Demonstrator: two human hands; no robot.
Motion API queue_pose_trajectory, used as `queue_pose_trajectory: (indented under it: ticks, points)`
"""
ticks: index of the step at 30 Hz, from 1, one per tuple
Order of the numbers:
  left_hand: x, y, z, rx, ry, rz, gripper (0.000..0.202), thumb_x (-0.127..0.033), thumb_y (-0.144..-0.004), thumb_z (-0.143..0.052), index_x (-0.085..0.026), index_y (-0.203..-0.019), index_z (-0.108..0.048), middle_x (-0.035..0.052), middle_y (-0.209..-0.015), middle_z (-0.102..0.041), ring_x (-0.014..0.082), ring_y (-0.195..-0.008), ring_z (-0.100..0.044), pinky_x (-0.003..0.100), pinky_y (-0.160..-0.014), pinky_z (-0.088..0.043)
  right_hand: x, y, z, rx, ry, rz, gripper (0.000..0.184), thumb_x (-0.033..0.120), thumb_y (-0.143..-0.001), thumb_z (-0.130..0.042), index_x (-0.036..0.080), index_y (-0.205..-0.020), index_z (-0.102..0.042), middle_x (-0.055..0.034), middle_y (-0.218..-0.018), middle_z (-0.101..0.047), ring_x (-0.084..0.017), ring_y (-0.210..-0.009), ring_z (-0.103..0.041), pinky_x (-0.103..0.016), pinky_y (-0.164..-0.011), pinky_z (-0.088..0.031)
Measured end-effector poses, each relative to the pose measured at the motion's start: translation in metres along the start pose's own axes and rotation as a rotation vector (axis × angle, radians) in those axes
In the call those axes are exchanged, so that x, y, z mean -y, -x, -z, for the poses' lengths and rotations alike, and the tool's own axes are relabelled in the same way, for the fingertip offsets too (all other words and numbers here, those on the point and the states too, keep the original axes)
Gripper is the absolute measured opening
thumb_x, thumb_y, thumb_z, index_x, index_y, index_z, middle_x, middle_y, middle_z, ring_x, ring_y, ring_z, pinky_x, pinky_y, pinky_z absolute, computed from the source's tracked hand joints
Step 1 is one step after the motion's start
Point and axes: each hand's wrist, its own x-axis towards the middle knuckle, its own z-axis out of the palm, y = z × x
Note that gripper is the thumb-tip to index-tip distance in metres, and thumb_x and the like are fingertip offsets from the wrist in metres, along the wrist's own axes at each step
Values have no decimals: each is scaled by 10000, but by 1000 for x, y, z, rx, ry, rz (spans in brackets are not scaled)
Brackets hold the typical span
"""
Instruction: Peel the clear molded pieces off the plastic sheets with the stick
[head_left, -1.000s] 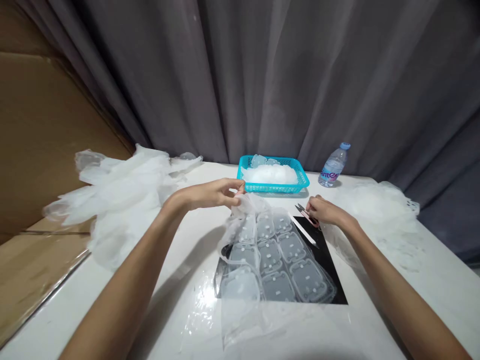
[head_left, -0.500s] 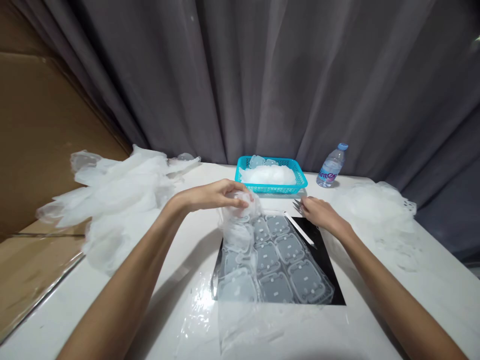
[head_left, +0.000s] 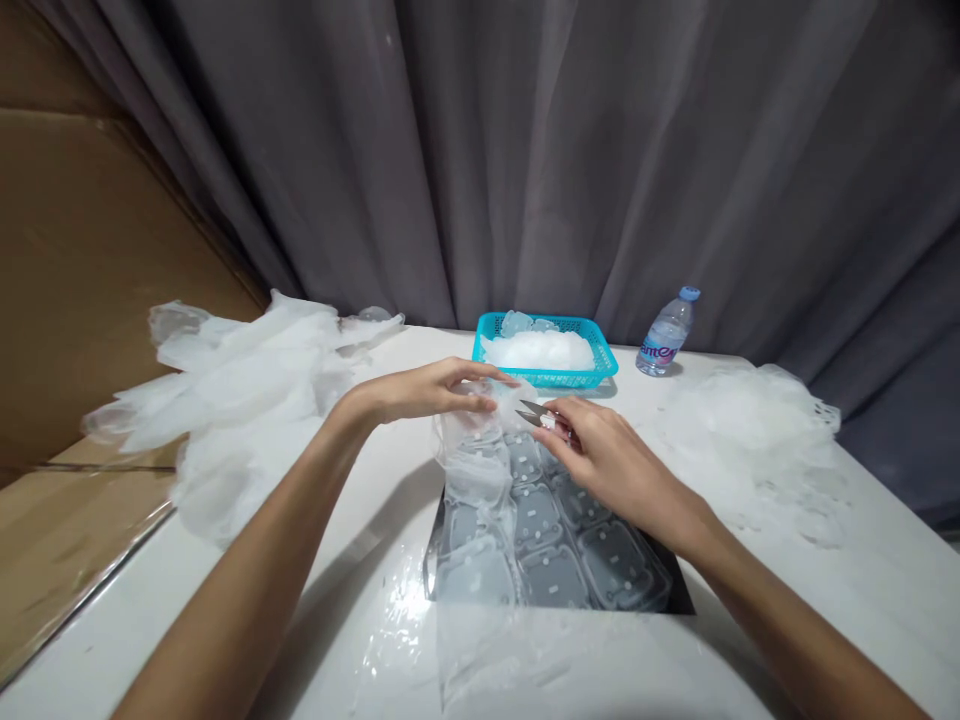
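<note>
My left hand (head_left: 457, 388) grips the far part of a translucent plastic sheet (head_left: 480, 475), thumb below and fingers above, bunching it up. The sheet has moulded, rounded-square sections and lies partly over a black mat (head_left: 679, 590). In my right hand (head_left: 600, 445) are small thread snips (head_left: 534, 412), blades apart and pointing left at the bunched plastic near my left fingers. Whether the blades touch the plastic, I cannot tell. Beneath my right hand lie more of the clear squares (head_left: 615, 560).
A turquoise basket (head_left: 551, 378) at the back holds white translucent pieces (head_left: 544, 350). Right of it stands a water bottle (head_left: 665, 335). Heaps of translucent plastic lie left (head_left: 247, 370) and right (head_left: 750, 425). A cardboard box (head_left: 90, 250) flanks the left; a grey curtain (head_left: 495, 160) hangs behind.
My right hand has moved left with the snips, from beside the mat's far edge to the bunched plastic. It now covers the white stick on the mat. My left hand has barely shifted.
</note>
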Motion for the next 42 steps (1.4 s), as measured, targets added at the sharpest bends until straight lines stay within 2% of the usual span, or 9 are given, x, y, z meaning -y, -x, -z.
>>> queue_pose_trajectory:
  ticks: [5,8,12,17,20,26,30,35,42]
  points:
    - [-17,3,-3,-23,-97,11,577,-461,-921,-737,-253,-1447,-627,71,-1239,-752,259,-1101,-688,303,-885,-524,0,0,-12,-79,154,36,351,312,-1091,-484,173,-1391,-603,-112,-1169,-735,-239,-934,-721,-324,-726,-502]
    - [-33,5,-7,-33,-133,25,596,-466,-914,-744,-218,-1443,-628,63,-1100,-778,247,-987,-708,288,-803,-510,3,0,-19,-102,291,3,421,335,-1105,-439,144,-1461,-558,-140,-1196,-732,-262,-925,-741,-325,-658,-520]
    - [-44,9,-11,-29,-119,73,633,-483,-928,-725,-236,-1491,-572,63,-1110,-781,222,-897,-721,280,-745,-498,8,0,-27,-143,355,-28,460,326,-1118,-386,98,-1493,-524,-180,-1239,-716,-272,-946,-752,-331,-669,-561]
    - [-38,9,-12,-39,-141,77,687,-521,-916,-729,-248,-1516,-534,81,-1195,-773,256,-984,-733,302,-808,-507,14,1,-33,-169,368,-36,473,329,-1122,-348,84,-1485,-525,-198,-1200,-714,-277,-925,-751,-340,-672,-589]
    - [-33,7,-12,-49,-136,44,690,-523,-913,-724,-272,-1519,-508,88,-1299,-731,288,-1119,-711,325,-897,-510,15,1,-36,-192,376,-62,477,328,-1123,-340,82,-1493,-513,-207,-1193,-708,-276,-899,-750,-342,-661,-595]
    - [-33,6,-17,-95,-146,13,739,-520,-887,-739,-282,-1520,-442,107,-1553,-538,327,-1440,-498,327,-1020,-480,15,0,-41,-215,384,-42,480,341,-1126,-339,76,-1490,-504,-213,-1227,-696,-265,-881,-755,-327,-648,-592]
    - [-36,5,-18,-126,-129,49,751,-525,-872,-751,-244,-1499,-449,127,-1485,-591,336,-1388,-547,340,-979,-509,14,-3,-42,-218,358,-38,461,340,-1131,-323,101,-1471,-523,-197,-1213,-699,-258,-912,-757,-307,-662,-591]
    - [-31,2,-14,-59,-98,17,549,-488,-888,-744,-216,-1346,-613,90,-1263,-731,288,-1119,-701,356,-933,-526,12,-5,-44,-217,333,-18,479,332,-1138,-295,54,-1459,-516,-202,-1217,-696,-272,-961,-749,-334,-696,-607]
    - [-20,-9,-17,-24,-11,-78,526,-462,-822,-817,-239,-1282,-691,64,-1300,-715,285,-1187,-635,352,-981,-494,14,-5,-44,-220,399,-21,504,344,-1140,-267,62,-1490,-495,-219,-1252,-686,-269,-967,-756,-317,-676,-606]
